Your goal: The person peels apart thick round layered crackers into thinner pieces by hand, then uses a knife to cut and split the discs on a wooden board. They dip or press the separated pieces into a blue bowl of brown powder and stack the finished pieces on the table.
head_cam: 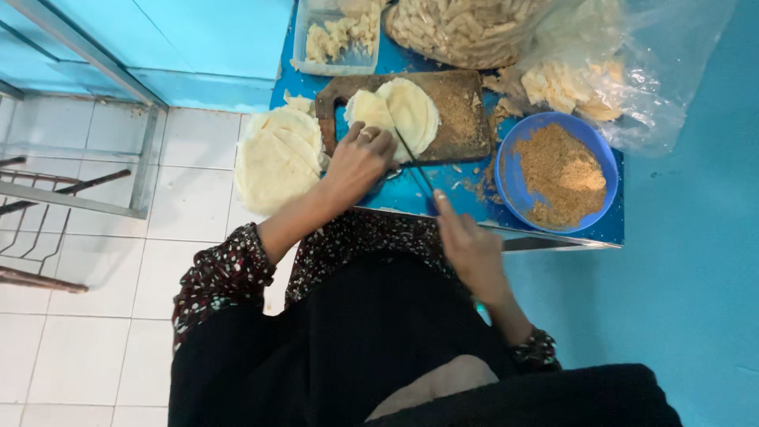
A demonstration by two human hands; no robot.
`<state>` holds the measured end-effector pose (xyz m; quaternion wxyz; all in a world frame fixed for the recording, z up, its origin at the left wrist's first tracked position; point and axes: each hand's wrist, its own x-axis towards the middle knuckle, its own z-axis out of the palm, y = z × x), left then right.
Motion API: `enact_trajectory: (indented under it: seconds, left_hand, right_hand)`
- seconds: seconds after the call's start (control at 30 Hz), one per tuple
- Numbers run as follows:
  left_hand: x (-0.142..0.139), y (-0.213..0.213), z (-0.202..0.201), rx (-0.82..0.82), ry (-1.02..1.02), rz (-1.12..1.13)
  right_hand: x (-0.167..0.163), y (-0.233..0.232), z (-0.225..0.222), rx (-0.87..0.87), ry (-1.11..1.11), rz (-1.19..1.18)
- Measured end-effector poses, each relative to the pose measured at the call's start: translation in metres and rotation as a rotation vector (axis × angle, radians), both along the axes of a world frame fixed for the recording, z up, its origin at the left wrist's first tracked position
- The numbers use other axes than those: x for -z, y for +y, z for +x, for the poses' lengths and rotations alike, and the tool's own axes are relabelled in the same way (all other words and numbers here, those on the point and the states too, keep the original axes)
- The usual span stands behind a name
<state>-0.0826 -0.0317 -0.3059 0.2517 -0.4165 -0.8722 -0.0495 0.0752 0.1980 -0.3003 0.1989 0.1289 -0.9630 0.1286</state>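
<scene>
A left hand (360, 158) presses flat, fingers together, on pale dough rounds (399, 115) lying on a wooden cutting board (455, 119) — the right hand (470, 245), fingers clamped, holds a thin knife (415, 166) against them on the blue tabletop (411, 198), beside a blue bowl of crumbs (557, 174).

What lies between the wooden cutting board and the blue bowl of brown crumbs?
In the head view, only a strip of blue table lies between the cutting board and the blue bowl, scattered with loose brown crumbs.
</scene>
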Motion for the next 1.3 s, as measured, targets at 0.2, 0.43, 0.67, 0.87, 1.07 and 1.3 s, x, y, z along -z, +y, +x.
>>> enact_trajectory:
  seconds: [0.2,0.43,0.67,0.87,1.07,1.3]
  left_hand:
    - [0.012,-0.002,-0.002,0.007,0.020,0.056]
    - [0.016,-0.003,-0.006,0.016,0.169,-0.039]
    - [0.007,-0.019,-0.001,0.050,0.068,0.109]
    - [-0.001,-0.013,0.011,0.014,-0.099,0.170]
    - [0.001,-0.012,-0.015,-0.112,0.017,0.195]
    - [0.024,-0.008,-0.020,-0.282,0.094,0.071]
  right_hand:
    - [0.001,0.001,-0.004,0.008,-0.011,0.079]
    - [-0.001,0.020,-0.011,-0.054,-0.039,0.042]
    - [-0.007,0.032,-0.009,-0.062,-0.011,-0.135]
    - [-0.040,0.040,0.010,-0.040,-0.156,-0.374]
    - [-0.042,0.014,-0.013,-0.045,-0.076,-0.548]
    - [-0.016,-0.021,-0.061,-0.001,0.036,-0.225]
